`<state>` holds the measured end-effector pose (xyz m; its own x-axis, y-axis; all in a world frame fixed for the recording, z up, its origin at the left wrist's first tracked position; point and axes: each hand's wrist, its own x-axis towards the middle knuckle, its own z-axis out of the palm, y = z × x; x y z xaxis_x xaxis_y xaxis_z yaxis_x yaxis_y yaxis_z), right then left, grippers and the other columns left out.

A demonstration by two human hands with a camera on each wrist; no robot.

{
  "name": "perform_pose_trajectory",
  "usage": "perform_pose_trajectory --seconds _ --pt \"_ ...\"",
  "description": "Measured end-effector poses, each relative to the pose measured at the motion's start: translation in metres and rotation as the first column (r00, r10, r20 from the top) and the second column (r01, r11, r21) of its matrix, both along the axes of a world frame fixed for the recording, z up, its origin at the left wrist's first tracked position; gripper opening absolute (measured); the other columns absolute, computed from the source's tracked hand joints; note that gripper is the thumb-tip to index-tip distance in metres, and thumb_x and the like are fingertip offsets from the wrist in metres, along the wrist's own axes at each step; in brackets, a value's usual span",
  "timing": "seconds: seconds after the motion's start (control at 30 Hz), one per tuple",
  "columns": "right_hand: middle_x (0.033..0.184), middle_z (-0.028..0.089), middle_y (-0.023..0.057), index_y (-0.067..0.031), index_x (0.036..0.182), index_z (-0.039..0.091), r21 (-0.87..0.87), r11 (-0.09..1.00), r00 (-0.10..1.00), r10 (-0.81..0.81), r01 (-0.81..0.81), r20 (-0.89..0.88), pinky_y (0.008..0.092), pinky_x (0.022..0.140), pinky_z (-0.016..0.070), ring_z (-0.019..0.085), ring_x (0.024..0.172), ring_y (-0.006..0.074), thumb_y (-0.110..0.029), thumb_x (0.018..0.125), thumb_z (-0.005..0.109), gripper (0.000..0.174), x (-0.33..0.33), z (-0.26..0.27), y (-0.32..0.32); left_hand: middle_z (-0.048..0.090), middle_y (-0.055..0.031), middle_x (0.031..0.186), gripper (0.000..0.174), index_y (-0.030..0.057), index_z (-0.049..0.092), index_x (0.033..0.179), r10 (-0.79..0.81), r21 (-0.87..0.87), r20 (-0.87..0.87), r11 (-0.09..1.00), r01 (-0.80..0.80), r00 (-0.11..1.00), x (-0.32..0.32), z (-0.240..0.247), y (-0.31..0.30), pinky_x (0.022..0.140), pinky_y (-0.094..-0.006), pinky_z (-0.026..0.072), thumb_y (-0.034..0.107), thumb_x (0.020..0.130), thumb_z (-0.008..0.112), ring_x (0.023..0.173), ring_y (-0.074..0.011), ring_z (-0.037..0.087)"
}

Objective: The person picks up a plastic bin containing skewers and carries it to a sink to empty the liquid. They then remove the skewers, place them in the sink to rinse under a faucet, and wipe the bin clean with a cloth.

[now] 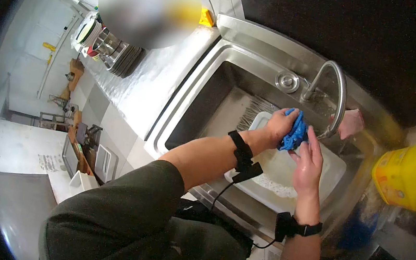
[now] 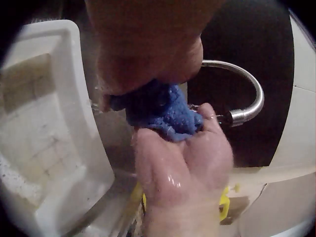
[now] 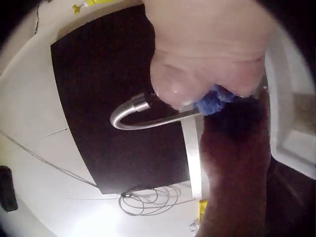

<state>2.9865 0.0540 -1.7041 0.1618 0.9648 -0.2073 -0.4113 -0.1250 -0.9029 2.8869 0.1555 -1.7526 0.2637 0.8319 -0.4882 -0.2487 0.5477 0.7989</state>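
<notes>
A crumpled blue cloth is held between both hands above a white basin. My left hand grips it from the left in the head view, fingers curled over it. On the other side, my right hand lies against the cloth with its fingers fairly straight. In the left wrist view the cloth is bunched between the left hand above and the wet right hand below. The right wrist view shows a little cloth under the right hand, whose fingertips are hidden.
The curved faucet stands close beside the hands, at the back of the steel sink. Cloudy, foamy water lies in the basin. A pink cloth and a yellow jug are to the right. Stacked dishes stand on the left counter.
</notes>
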Motion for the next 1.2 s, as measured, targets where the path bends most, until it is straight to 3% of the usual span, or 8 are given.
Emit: perform_pose_trajectory --seconds 0.17,0.33,0.43,0.67,0.8,1.0,1.13,1.2 --pt "0.110 0.053 0.0055 -0.0011 0.124 0.047 0.045 0.997 0.981 -0.066 0.059 0.181 0.0334 0.082 0.0449 0.052 0.098 0.0148 -0.016 0.094 0.044 0.034 0.007 -0.037 0.008 0.063 -0.0096 0.086 0.037 0.0003 0.057 0.099 -0.185 -0.185 -0.059 0.968 0.171 0.981 -0.001 0.039 -0.025 0.056 -0.0285 0.0509 0.036 0.090 0.052 0.064 -0.0158 0.061" --pt "0.099 0.055 0.0045 -0.0024 0.106 0.055 -0.151 0.945 0.939 -0.311 0.290 -0.145 0.0276 0.083 0.0394 0.051 0.091 0.0145 -0.015 0.090 0.050 0.021 0.005 -0.062 0.038 0.063 -0.0086 0.084 0.037 0.0016 0.058 0.106 -0.213 0.061 -0.155 0.972 0.225 0.965 0.008 0.003 -0.043 0.066 -0.0282 0.0493 0.034 0.087 0.058 0.076 -0.0127 0.059" --pt "0.098 0.056 0.0041 -0.0035 0.107 0.054 -0.093 0.945 0.949 -0.313 0.315 0.035 0.0293 0.083 0.0406 0.052 0.092 0.0155 -0.014 0.091 0.049 0.020 0.018 -0.070 0.039 0.062 -0.0078 0.090 0.040 -0.0006 0.055 0.109 -0.238 0.181 -0.626 0.882 0.435 0.742 0.010 0.006 -0.043 0.067 -0.0299 0.0482 0.034 0.089 0.055 0.074 -0.0162 0.058" --pt "0.114 0.055 0.0015 -0.0129 0.122 0.048 -0.263 0.950 0.928 -0.245 0.171 -0.281 0.0305 0.085 0.0436 0.053 0.101 0.0168 -0.030 0.094 0.043 0.033 0.012 -0.045 0.010 0.061 -0.0062 0.089 0.039 0.0002 0.054 0.111 -0.185 -0.020 0.047 0.982 0.186 0.982 0.020 0.041 -0.016 0.066 -0.0273 0.0448 0.033 0.090 0.050 0.076 -0.0146 0.055" --pt "0.111 0.056 0.0027 -0.0091 0.120 0.050 -0.263 0.959 0.866 -0.216 0.102 -0.451 0.0314 0.083 0.0449 0.055 0.097 0.0160 -0.027 0.093 0.044 0.033 0.029 -0.064 0.032 0.061 -0.0079 0.092 0.036 0.0004 0.052 0.112 -0.291 0.208 -0.257 0.915 0.347 0.922 0.012 0.022 -0.015 0.073 -0.0283 0.0455 0.013 0.080 0.062 0.080 -0.0160 0.055" --pt "0.095 0.058 0.0032 -0.0045 0.104 0.057 0.048 0.998 0.999 -0.038 0.039 -0.013 0.0254 0.075 0.0441 0.055 0.083 0.0116 -0.013 0.091 0.042 0.021 0.056 -0.062 0.043 0.061 -0.0098 0.099 0.048 -0.0053 0.050 0.115 -0.409 0.096 -0.019 0.908 0.409 0.912 -0.010 0.021 0.003 0.080 -0.0301 0.0474 0.012 0.074 0.069 0.089 -0.0171 0.059" --pt "0.097 0.058 0.0021 -0.0057 0.105 0.057 0.028 0.990 0.967 0.131 -0.140 0.221 0.0248 0.076 0.0424 0.054 0.082 0.0098 -0.014 0.091 0.043 0.021 0.070 -0.045 0.034 0.063 -0.0105 0.096 0.043 -0.0039 0.054 0.109 -0.453 0.268 -0.268 0.812 0.518 0.850 -0.013 0.032 0.009 0.079 -0.0319 0.0483 0.016 0.073 0.070 0.086 -0.0190 0.060" --pt "0.099 0.057 0.0004 -0.0066 0.104 0.057 -0.166 0.985 0.973 0.013 -0.053 -0.232 0.0246 0.075 0.0412 0.051 0.083 0.0069 -0.017 0.092 0.044 0.020 0.060 -0.019 0.026 0.063 -0.0111 0.094 0.043 -0.0031 0.056 0.106 -0.400 0.391 -0.301 0.777 0.494 0.866 -0.013 0.037 0.013 0.078 -0.0325 0.0485 0.017 0.072 0.071 0.085 -0.0198 0.060"
